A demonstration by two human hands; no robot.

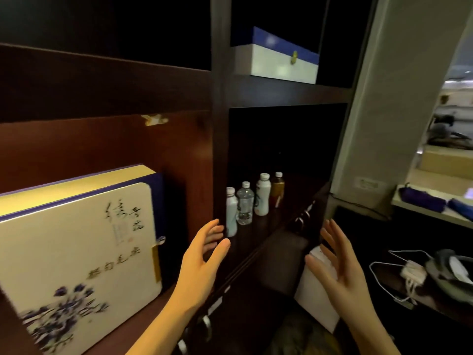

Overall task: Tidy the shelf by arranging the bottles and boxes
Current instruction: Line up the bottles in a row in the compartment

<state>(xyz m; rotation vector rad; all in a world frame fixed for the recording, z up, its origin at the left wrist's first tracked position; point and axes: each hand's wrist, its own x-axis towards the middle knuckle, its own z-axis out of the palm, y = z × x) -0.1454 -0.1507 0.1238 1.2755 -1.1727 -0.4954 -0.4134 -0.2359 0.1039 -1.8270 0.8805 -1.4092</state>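
Note:
Several bottles stand in a row in the dark shelf's right compartment: a pale one (231,213), a clear one (245,204), a white one (262,196) and an amber one (277,190). A large white box with blue flowers and calligraphy (76,252) leans upright in the left compartment. A white-and-blue box (279,60) sits one shelf higher. My left hand (204,260) hovers with spread fingers just in front of the pale bottle, holding nothing. My right hand (337,267) is also spread and holds nothing, in front of a white object (314,298) below the shelf.
A vertical divider (218,149) separates the two compartments. Drawer handles (302,219) line the cabinet front below the shelf. To the right a dark surface (384,278) carries a white cable with charger (412,272), and a counter (422,208) holds blue folded items.

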